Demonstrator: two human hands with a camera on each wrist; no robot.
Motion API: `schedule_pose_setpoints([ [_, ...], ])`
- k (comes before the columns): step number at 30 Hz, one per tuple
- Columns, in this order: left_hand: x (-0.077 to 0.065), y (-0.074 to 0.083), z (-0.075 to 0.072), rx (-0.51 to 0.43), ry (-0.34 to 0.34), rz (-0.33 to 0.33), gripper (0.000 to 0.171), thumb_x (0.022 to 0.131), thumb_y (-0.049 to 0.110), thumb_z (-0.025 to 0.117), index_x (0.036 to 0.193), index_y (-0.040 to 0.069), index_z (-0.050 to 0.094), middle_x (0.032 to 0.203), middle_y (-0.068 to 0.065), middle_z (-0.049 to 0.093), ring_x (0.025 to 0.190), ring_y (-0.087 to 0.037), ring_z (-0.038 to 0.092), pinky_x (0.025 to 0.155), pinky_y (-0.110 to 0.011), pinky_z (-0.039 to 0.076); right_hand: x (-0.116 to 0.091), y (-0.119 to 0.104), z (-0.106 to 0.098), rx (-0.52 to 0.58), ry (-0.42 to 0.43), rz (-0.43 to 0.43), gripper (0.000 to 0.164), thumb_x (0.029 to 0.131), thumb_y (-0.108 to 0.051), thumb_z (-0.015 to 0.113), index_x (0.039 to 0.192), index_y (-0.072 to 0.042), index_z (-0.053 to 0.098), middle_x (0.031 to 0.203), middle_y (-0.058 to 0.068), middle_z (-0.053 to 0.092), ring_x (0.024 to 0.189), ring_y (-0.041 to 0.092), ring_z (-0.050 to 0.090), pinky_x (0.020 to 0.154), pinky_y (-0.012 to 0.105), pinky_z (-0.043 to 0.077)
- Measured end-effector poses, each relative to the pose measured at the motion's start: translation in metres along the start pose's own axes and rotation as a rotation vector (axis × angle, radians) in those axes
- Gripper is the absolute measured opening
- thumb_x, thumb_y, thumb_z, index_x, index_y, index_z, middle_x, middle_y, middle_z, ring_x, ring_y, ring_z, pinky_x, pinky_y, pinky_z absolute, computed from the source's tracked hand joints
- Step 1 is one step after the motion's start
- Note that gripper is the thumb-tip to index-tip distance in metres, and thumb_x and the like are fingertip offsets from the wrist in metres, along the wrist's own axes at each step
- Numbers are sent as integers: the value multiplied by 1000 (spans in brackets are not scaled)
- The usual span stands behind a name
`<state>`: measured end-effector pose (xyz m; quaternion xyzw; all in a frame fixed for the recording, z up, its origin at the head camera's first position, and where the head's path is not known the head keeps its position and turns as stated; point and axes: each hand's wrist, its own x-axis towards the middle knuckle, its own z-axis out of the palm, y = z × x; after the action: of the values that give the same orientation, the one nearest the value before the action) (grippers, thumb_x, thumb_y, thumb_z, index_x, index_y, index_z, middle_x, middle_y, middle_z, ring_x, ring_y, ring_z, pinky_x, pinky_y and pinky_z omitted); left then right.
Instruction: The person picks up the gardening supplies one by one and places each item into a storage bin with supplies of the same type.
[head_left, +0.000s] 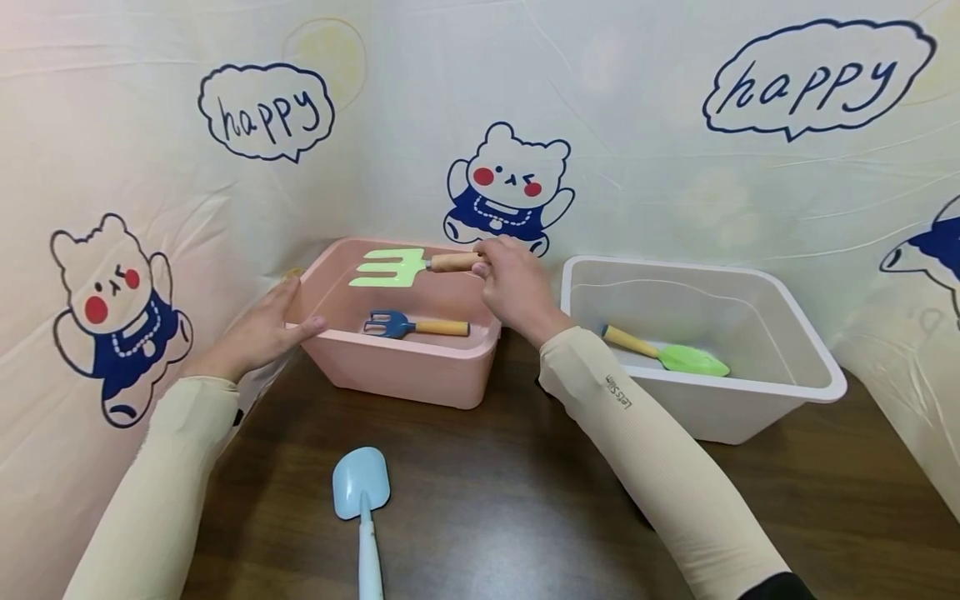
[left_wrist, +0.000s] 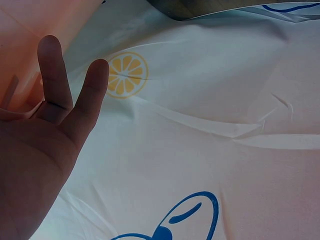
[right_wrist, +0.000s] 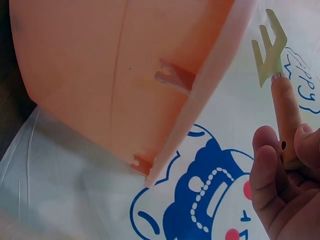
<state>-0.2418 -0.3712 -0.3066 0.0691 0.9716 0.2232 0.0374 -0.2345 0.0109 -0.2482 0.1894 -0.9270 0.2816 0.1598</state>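
Note:
My right hand (head_left: 521,287) pinches the end of the wooden handle of a light green garden hand fork (head_left: 405,268), held level above the pink bin (head_left: 405,371). In the right wrist view, the thumb and fingertips close round that handle. My left hand (head_left: 258,329) rests at the bin's left front corner, thumb over the rim; the left wrist view shows two fingers held straight beside the pink wall. A small blue hand fork (head_left: 390,323) with a yellowish handle lies inside the pink bin.
Right of it stands a whitish bin (head_left: 780,387) holding a green trowel (head_left: 693,360) with a yellowish handle. A light blue shovel (head_left: 362,483) lies on the dark wooden table (head_left: 480,500) in front. Printed cloth (head_left: 630,125) hangs behind and at both sides.

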Motion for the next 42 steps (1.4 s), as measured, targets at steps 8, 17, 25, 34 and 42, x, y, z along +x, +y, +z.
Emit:
schedule_pose_setpoints([
  [8, 0, -1, 0, 4, -7, -3, 112, 91, 71, 54, 160, 16, -14, 166, -23, -7, 145, -57, 10, 105, -78, 14, 4, 0, 7, -5, -15, 7, 23, 103, -19, 60, 123, -10, 66, 97, 0, 56, 88, 19, 51, 82, 32, 48],
  [17, 0, 1, 0, 3, -12, -4, 112, 91, 71, 54, 161, 16, -12, 166, -22, -6, 145, -55, 9, 106, -78, 14, 8, 0, 11, 2, -27, 29, 26, 103, -22, 59, 125, -10, 66, 101, -1, 57, 90, 19, 51, 83, 33, 47],
  [25, -1, 1, 0, 17, -5, 10, 110, 92, 70, 54, 161, 13, -11, 166, -22, -5, 147, -54, 7, 107, -76, 12, 9, 2, 12, 128, -235, 134, 93, 93, -61, 62, 164, -23, 16, 163, 6, 25, 144, 28, 33, 114, 55, 29],
  [34, -1, 1, 0, 11, -13, -5, 110, 92, 70, 53, 160, 16, -14, 166, -23, -8, 145, -56, 7, 105, -78, 12, -9, 1, -12, 132, -272, 143, 94, 90, -70, 57, 163, -39, 7, 170, -2, -4, 154, 31, 2, 113, 68, 15],
  [42, 0, 0, 2, -8, -26, -1, 110, 93, 69, 54, 160, 16, -15, 166, -23, -9, 146, -56, 5, 105, -79, 11, -37, 16, -38, 84, -285, 144, 92, 89, -69, 59, 162, -42, 9, 169, -3, -4, 154, 30, 3, 112, 69, 17],
])
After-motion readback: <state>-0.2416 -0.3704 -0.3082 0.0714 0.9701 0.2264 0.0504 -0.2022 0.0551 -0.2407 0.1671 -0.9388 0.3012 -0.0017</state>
